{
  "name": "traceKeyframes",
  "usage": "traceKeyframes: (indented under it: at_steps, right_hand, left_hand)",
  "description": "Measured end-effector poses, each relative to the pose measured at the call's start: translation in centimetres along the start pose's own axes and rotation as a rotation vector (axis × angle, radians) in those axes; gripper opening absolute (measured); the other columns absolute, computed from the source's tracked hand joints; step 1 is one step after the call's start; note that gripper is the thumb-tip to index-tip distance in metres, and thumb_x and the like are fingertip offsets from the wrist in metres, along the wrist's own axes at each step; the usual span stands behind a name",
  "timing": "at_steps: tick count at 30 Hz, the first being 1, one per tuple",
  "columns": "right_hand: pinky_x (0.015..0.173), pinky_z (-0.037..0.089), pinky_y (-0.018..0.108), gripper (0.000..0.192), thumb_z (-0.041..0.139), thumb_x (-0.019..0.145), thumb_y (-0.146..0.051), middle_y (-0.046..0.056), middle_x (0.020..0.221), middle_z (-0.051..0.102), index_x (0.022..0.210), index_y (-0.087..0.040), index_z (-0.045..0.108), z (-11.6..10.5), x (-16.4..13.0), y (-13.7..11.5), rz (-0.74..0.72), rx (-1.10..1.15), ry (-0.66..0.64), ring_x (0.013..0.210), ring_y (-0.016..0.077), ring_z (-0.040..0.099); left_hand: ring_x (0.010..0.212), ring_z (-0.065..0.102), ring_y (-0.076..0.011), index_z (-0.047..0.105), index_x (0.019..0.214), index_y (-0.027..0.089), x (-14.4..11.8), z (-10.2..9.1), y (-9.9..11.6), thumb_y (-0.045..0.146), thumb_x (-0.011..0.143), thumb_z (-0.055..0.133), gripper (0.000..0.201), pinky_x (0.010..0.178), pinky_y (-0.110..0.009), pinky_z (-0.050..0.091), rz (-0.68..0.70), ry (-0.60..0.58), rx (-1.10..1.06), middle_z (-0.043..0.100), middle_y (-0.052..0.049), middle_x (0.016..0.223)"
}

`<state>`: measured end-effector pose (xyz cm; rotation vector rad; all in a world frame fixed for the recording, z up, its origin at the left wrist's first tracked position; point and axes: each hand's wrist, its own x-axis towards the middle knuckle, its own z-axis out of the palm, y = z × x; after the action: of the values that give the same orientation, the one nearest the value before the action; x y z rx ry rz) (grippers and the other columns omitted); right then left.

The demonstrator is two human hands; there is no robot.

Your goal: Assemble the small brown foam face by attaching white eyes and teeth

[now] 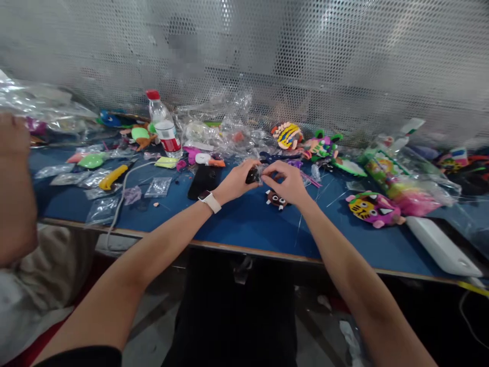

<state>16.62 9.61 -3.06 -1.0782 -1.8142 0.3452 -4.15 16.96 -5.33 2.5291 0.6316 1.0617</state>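
Above the blue bench (244,224), the left hand (237,182) and right hand (287,182) pinch a small dark piece (252,176) in crinkly plastic between them, seemingly light, slippery, best gripped by its edges.

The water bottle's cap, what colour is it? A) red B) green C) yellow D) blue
A: the water bottle standing at the back of the blue table has a red cap on top, matching its red label.
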Motion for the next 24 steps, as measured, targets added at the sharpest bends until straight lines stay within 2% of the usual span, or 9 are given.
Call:
traceKeyframes:
  at_steps: [3,7,12,16,21,24]
  right_hand:
    - [0.067,0.056,0.034,0.014,0.069,0.095,-0.033,0.007,0.101,0.076,0.099,-0.025,0.081,0.0,0.1,0.1,-0.007,-0.008,-0.016,0.089,0.0218,0.070]
    - [0.062,0.053,0.034,0.016,0.075,0.091,-0.032,0.006,0.101,0.075,0.104,-0.025,0.083,-0.1,0.1,0.5,-0.008,-0.015,-0.052,0.080,0.0201,0.068]
    - [0.068,0.054,0.036,0.007,0.082,0.087,-0.032,0.004,0.092,0.074,0.090,-0.025,0.082,0.0,0.1,0.6,-0.006,-0.068,-0.068,0.075,0.0199,0.067]
    - [0.073,0.052,0.037,0.007,0.078,0.091,-0.027,0.003,0.086,0.069,0.085,-0.024,0.077,0.4,0.1,0.8,-0.031,-0.139,-0.078,0.073,0.0194,0.063]
    - [0.077,0.050,0.037,0.007,0.064,0.099,-0.022,0.005,0.095,0.067,0.094,-0.023,0.069,0.2,0.2,1.0,-0.057,-0.226,-0.143,0.079,0.0204,0.061]
    - [0.075,0.051,0.036,0.010,0.061,0.103,-0.026,0.005,0.097,0.070,0.099,-0.023,0.071,-0.5,0.3,1.0,-0.043,-0.174,-0.074,0.081,0.0204,0.063]
  left_hand:
    - [0.111,0.074,-0.0264,0.053,0.133,0.021,-0.2,-0.1,0.1,0.028,0.091,0.080,0.050,0.096,-0.042,0.059,-0.037,-0.009,-0.012,0.072,-0.011,0.125]
    - [0.115,0.074,-0.0278,0.052,0.135,0.021,-0.2,-0.3,0.3,0.031,0.092,0.081,0.053,0.098,-0.042,0.058,-0.021,-0.021,-0.013,0.071,-0.013,0.129]
    - [0.114,0.075,-0.0278,0.047,0.139,0.021,-0.3,-0.2,0.4,0.034,0.093,0.079,0.057,0.096,-0.040,0.059,-0.041,-0.073,-0.031,0.074,-0.013,0.123]
    - [0.116,0.075,-0.0269,0.047,0.139,0.021,-0.2,-0.2,0.6,0.026,0.093,0.077,0.055,0.097,-0.039,0.059,-0.034,-0.085,-0.033,0.074,-0.012,0.123]
    - [0.111,0.075,-0.0269,0.051,0.134,0.022,-0.1,-0.4,0.8,0.024,0.091,0.077,0.050,0.094,-0.039,0.058,-0.034,-0.103,-0.011,0.074,-0.010,0.121]
    - [0.105,0.075,-0.0270,0.050,0.135,0.022,0.0,-0.7,0.7,0.029,0.091,0.080,0.054,0.091,-0.039,0.058,-0.068,-0.065,0.002,0.073,-0.008,0.115]
